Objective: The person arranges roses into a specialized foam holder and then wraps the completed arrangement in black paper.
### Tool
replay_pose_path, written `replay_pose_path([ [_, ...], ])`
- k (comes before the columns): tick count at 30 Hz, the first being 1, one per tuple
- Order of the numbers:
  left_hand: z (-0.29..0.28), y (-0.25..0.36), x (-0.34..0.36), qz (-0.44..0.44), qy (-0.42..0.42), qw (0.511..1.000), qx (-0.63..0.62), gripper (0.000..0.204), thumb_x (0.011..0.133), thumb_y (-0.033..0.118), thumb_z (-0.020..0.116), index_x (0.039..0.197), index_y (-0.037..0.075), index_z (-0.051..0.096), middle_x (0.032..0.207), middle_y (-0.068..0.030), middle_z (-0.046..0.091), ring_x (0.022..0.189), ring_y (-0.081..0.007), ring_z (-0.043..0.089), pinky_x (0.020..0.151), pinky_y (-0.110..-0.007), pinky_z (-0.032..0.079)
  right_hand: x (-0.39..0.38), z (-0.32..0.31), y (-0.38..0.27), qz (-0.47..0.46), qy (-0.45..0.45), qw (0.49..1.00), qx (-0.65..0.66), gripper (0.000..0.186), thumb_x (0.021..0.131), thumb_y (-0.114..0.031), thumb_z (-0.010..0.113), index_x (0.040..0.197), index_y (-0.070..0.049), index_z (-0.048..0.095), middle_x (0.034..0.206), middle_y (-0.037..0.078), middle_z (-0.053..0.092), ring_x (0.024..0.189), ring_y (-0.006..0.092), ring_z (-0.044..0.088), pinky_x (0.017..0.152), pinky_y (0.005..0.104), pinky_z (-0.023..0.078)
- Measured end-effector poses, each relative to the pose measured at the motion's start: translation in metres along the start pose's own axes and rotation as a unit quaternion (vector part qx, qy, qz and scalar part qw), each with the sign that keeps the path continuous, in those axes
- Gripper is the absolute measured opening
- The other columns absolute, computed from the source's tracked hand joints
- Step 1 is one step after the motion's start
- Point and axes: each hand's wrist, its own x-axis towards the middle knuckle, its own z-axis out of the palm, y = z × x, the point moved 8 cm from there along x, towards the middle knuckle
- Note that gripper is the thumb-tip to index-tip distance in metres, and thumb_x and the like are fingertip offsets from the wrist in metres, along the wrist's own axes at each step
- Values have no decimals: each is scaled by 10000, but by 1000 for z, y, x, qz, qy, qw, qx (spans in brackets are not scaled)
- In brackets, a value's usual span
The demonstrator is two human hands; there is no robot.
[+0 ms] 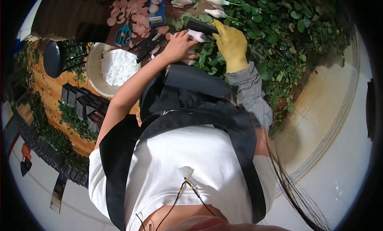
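My bare left hand (pixel 180 47) reaches over the work surface, its fingertips closed around the near end of a flower bud in white-and-pink netting (pixel 198 36). To its right, my right hand (pixel 231 43) wears a yellow glove. The gloved thumb and forefinger grip the right end of a black, flat, oblong object (pixel 201 26), whose exact kind I cannot make out. This object lies just above the netted bud. More netted buds (pixel 216 13) are at the far side. Green leafy stems (pixel 207 59) spread beneath and between both hands.
Blue-handled scissors (pixel 123 34) and pink petals (pixel 139 21) lie to the left of my hands. A round tub (pixel 92 71) of white pieces stands at the left, near a dark stool (pixel 53 59). Dense foliage (pixel 279 35) is heaped at the right. A black roll-shaped pad (pixel 197 80) sits before me.
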Motion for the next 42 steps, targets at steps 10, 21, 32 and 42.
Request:
replay_pose_path([
  [10, -47, -45, -56, -173, 36, 965, -195, 327, 1019, 224, 656, 1316, 87, 672, 1102, -170, 701, 948, -344, 697, 824, -463, 548, -34, -16, -37, -163, -115, 897, 395, 421, 934, -261, 716, 1291, -43, 671, 1113, 188, 738, 1045, 375, 704, 924, 485, 549],
  [21, 6, -22, -40, -116, -194, 958, -177, 347, 921, 411, 744, 1091, 112, 784, 862, -142, 746, 756, -343, 704, 682, -448, 546, -58, 151, -25, -88, -462, 880, 68, 313, 987, -376, 612, 1113, -102, 697, 1043, 140, 755, 957, 361, 716, 811, 517, 544],
  [32, -68, -79, -119, -166, 65, 826, -535, 297, 1045, 170, 610, 813, 31, 488, 1015, -24, 563, 1032, -153, 584, 934, -352, 475, -52, 101, -29, -50, -339, 886, 311, 233, 982, -331, 651, 1036, -110, 696, 983, 117, 753, 913, 319, 736, 781, 446, 574],
  [42, -11, -26, -19, -126, -7, 982, -144, 387, 917, 455, 744, 952, 71, 773, 767, -162, 711, 711, -344, 694, 668, -450, 567, -36, 148, -24, -32, -386, 921, -36, 412, 1010, -484, 572, 1101, -96, 678, 968, 142, 773, 912, 343, 744, 816, 464, 572],
])
